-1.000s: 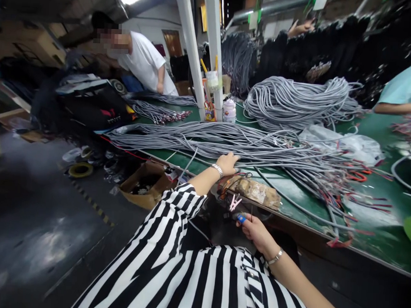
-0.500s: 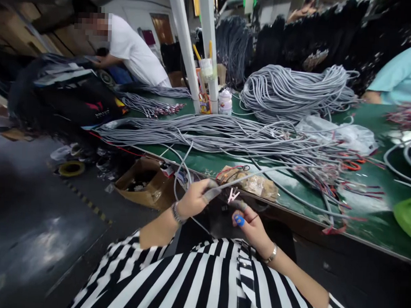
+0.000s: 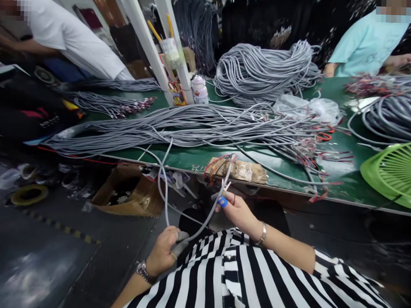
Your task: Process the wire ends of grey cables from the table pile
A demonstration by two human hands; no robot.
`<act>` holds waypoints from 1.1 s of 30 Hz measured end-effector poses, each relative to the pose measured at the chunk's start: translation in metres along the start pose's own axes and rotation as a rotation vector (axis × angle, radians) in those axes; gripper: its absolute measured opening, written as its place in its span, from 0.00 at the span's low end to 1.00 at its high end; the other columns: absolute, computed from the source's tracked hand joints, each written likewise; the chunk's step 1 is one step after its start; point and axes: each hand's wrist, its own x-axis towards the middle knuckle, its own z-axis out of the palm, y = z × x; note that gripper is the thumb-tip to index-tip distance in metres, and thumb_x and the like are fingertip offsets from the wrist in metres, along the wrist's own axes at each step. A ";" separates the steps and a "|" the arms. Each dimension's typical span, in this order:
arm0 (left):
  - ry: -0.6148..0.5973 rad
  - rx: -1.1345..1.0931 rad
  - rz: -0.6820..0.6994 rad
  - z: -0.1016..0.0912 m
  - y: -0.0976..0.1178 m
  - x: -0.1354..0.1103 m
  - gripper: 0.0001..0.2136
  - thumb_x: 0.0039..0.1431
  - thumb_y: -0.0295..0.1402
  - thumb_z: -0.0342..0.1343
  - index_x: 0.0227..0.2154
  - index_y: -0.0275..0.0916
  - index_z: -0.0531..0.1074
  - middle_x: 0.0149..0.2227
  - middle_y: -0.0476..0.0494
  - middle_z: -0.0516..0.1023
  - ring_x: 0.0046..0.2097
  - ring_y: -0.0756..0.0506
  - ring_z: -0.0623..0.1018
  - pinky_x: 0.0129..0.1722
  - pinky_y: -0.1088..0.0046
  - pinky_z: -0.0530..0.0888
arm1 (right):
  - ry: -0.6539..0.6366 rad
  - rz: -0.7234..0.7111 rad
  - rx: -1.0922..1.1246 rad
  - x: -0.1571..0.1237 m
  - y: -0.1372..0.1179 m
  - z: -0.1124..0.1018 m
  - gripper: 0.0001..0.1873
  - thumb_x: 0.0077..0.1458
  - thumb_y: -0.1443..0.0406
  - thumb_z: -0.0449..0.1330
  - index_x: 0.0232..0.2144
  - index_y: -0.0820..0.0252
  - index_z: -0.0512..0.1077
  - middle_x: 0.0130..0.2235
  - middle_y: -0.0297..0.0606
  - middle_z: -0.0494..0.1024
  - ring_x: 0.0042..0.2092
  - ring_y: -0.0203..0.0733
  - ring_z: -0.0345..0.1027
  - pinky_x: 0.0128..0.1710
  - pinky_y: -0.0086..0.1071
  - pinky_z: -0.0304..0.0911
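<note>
My left hand [image 3: 163,251], wearing grey finger covers and a watch, is closed around a grey cable [image 3: 208,219] low in front of my striped shirt. From there the cable curves up to the right, where my right hand [image 3: 240,212] pinches it below its upper end. Blue tape wraps the thumb of that hand. Beside its fingertips shows a small pale pink piece shaped like a clip; whether the fingers touch it I cannot tell. Just beyond, a taped brown block [image 3: 247,170] with thin red and black wires lies at the table's edge.
Across the green table [image 3: 188,159] stretches a long bundle of grey cables [image 3: 179,121]. Behind it are a large cable coil [image 3: 262,73] and a white bottle [image 3: 199,90]. A green fan [image 3: 393,174] stands right, a cardboard box [image 3: 128,191] below left. Two people are nearby.
My left hand has moved down and left with the cable. My right hand has come onto the cable, whose end is now near it. The view has swung right.
</note>
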 end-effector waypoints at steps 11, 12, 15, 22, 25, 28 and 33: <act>0.331 -0.985 -0.459 0.029 0.035 0.073 0.17 0.55 0.45 0.60 0.39 0.36 0.73 0.34 0.42 0.80 0.33 0.48 0.77 0.37 0.71 0.73 | -0.457 -0.036 -0.602 0.005 0.021 0.023 0.15 0.55 0.60 0.58 0.21 0.62 0.65 0.22 0.28 0.62 0.25 0.30 0.52 0.26 0.26 0.52; 0.391 -1.026 -0.478 0.033 0.041 0.080 0.16 0.55 0.44 0.61 0.36 0.35 0.73 0.30 0.44 0.79 0.31 0.49 0.76 0.35 0.72 0.72 | -0.458 -0.029 -0.640 0.005 0.025 0.023 0.14 0.55 0.61 0.58 0.21 0.62 0.65 0.21 0.28 0.61 0.25 0.30 0.51 0.26 0.26 0.51; 0.502 -1.155 -0.561 0.042 0.051 0.089 0.16 0.52 0.45 0.63 0.30 0.35 0.72 0.21 0.51 0.73 0.25 0.52 0.72 0.32 0.73 0.71 | -0.463 0.017 -0.607 0.005 0.037 0.019 0.12 0.55 0.59 0.58 0.25 0.63 0.70 0.24 0.30 0.65 0.27 0.32 0.56 0.28 0.27 0.54; 0.432 -1.412 -0.779 0.048 0.050 0.065 0.17 0.47 0.43 0.66 0.27 0.36 0.68 0.14 0.58 0.61 0.15 0.58 0.57 0.17 0.81 0.57 | -0.196 0.261 -0.103 0.007 0.044 0.008 0.21 0.45 0.50 0.66 0.30 0.62 0.70 0.27 0.34 0.73 0.28 0.34 0.64 0.29 0.29 0.62; 0.345 -1.425 -0.831 0.053 0.050 0.056 0.19 0.47 0.45 0.66 0.26 0.36 0.66 0.14 0.59 0.60 0.14 0.58 0.55 0.15 0.82 0.52 | -0.078 0.277 0.136 0.013 0.038 0.011 0.25 0.39 0.57 0.72 0.38 0.60 0.70 0.37 0.39 0.79 0.39 0.40 0.72 0.40 0.32 0.68; 0.335 -1.398 -0.830 0.058 0.050 0.052 0.19 0.48 0.46 0.65 0.25 0.37 0.64 0.13 0.59 0.60 0.14 0.58 0.55 0.15 0.83 0.52 | -0.062 0.302 0.294 0.018 0.032 0.018 0.29 0.37 0.63 0.73 0.42 0.59 0.69 0.40 0.39 0.80 0.42 0.41 0.74 0.42 0.34 0.68; 0.278 -1.374 -0.831 0.061 0.047 0.052 0.18 0.47 0.42 0.66 0.25 0.37 0.63 0.13 0.60 0.61 0.14 0.59 0.55 0.15 0.83 0.52 | 0.046 0.324 0.406 0.023 0.028 0.027 0.28 0.35 0.64 0.73 0.41 0.60 0.70 0.32 0.37 0.80 0.35 0.39 0.74 0.33 0.29 0.67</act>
